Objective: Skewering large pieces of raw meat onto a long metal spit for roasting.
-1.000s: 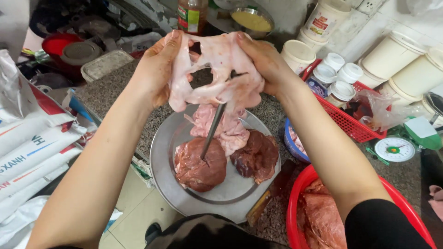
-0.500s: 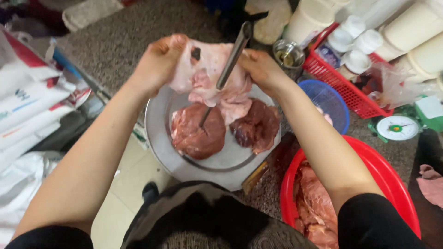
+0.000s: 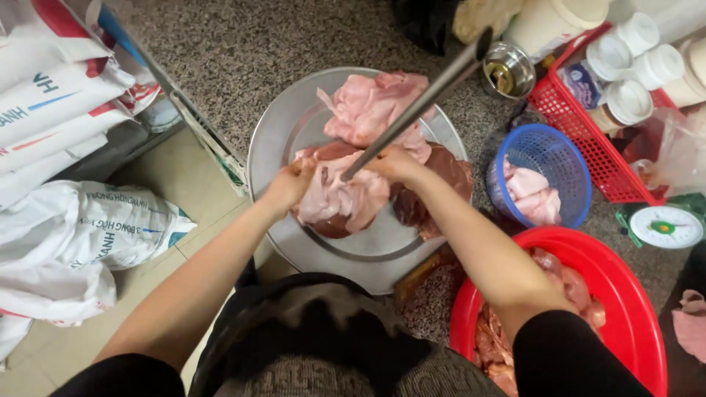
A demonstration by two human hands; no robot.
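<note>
Here our left hand pinches the pale pink raw meat slab over the round steel tray; our right hand, fingers closed, grips a long steel rod.

One metal tray, two baskets, one red basin, two hands.

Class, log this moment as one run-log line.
left hand: gripping pale meat | right hand: holding metal rod | support: round metal tray

White printed sacks lie stacked at left; white lidded jars stand upper right.
</note>
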